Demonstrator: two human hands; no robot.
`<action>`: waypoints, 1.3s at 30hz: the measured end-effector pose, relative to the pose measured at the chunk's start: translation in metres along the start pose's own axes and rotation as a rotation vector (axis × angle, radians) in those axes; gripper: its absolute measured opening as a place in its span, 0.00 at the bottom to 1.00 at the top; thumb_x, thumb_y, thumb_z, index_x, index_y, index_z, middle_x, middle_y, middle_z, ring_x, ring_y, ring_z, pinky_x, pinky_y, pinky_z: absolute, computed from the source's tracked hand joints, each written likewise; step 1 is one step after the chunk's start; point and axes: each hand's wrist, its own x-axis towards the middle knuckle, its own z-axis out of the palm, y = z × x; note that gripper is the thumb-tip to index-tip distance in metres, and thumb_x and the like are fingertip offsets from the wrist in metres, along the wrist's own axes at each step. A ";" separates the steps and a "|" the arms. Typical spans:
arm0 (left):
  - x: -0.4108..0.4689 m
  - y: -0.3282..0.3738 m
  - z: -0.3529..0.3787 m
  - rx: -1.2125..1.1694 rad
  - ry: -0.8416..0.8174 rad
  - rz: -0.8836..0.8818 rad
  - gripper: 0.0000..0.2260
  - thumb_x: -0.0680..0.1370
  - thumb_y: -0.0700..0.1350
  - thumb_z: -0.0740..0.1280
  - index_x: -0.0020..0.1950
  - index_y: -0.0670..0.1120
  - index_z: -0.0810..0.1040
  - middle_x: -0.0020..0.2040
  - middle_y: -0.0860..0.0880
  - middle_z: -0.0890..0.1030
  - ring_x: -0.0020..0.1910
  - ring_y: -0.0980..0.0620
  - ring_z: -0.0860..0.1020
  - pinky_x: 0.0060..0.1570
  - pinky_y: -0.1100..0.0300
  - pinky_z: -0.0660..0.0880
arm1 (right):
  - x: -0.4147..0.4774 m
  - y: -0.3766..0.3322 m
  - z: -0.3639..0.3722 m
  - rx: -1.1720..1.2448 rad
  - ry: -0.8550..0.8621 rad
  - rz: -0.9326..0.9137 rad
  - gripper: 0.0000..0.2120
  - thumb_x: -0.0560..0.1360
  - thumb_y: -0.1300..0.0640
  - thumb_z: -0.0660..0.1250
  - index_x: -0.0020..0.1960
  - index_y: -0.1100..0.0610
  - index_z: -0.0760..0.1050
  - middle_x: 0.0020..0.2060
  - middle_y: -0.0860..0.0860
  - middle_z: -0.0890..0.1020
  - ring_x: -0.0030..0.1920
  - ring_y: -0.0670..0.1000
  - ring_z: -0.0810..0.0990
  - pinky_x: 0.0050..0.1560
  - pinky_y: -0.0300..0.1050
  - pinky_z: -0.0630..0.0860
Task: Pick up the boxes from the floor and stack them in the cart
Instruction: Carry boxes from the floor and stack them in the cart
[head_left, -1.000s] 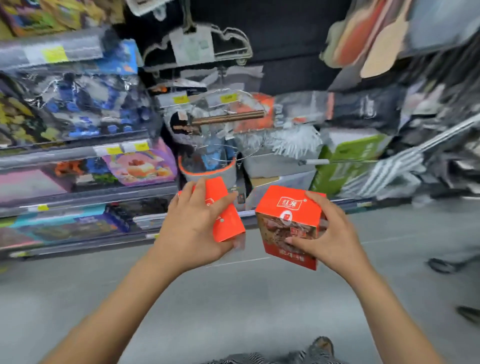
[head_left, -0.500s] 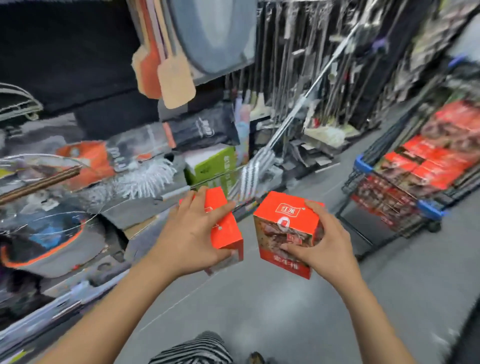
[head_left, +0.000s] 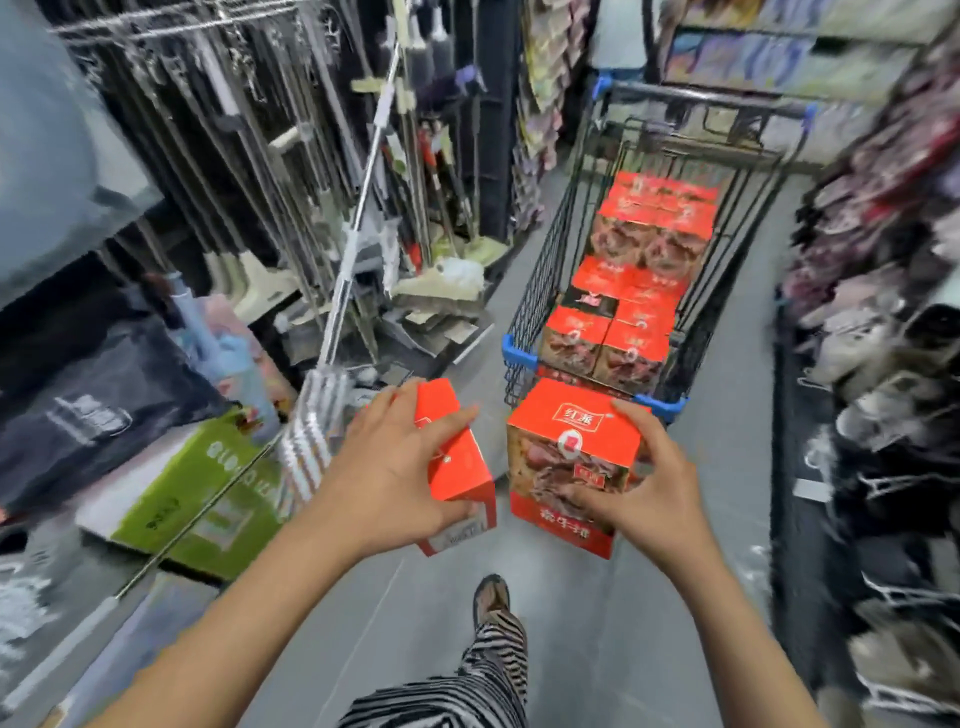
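My left hand (head_left: 387, 470) grips a red box (head_left: 457, 467) from its left side, tilted so its red top faces right. My right hand (head_left: 649, 488) holds a second red box (head_left: 569, 462) upright, fingers wrapped round its right side and front. Both boxes are carried in the air above the grey floor. Straight ahead stands the wire shopping cart (head_left: 540, 291) with blue corner guards. Several matching red boxes (head_left: 623, 322) are stacked inside it, higher at its far end.
Mops and brooms (head_left: 363, 218) lean out from the left rack into the aisle. A green carton (head_left: 202, 493) sits low on the left. Shelves of slippers (head_left: 872, 338) line the right side. My striped trouser leg and shoe (head_left: 491, 597) step on the grey floor.
The view has swung right, from the left shelves to looking down the aisle. The cart now stands straight ahead and close. Both hands still hold their boxes the same way.
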 end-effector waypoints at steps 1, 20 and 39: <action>0.030 0.002 0.000 -0.007 -0.013 0.021 0.43 0.60 0.71 0.64 0.74 0.65 0.59 0.74 0.43 0.60 0.73 0.43 0.58 0.71 0.49 0.58 | 0.020 0.004 -0.005 0.002 0.037 0.006 0.46 0.51 0.42 0.81 0.66 0.39 0.68 0.60 0.49 0.77 0.59 0.50 0.78 0.58 0.57 0.77; 0.379 0.090 0.029 -0.001 -0.082 0.188 0.52 0.64 0.67 0.72 0.79 0.55 0.47 0.76 0.40 0.56 0.74 0.40 0.55 0.72 0.46 0.56 | 0.232 0.120 -0.113 -0.050 0.367 0.183 0.44 0.54 0.50 0.84 0.66 0.39 0.69 0.59 0.45 0.75 0.57 0.49 0.77 0.56 0.58 0.78; 0.559 0.162 0.111 -0.022 0.014 -0.402 0.53 0.65 0.66 0.72 0.78 0.48 0.46 0.73 0.35 0.59 0.72 0.34 0.58 0.67 0.38 0.62 | 0.387 0.205 -0.189 -0.087 0.055 0.106 0.45 0.57 0.57 0.84 0.68 0.43 0.66 0.59 0.40 0.72 0.55 0.46 0.75 0.57 0.47 0.76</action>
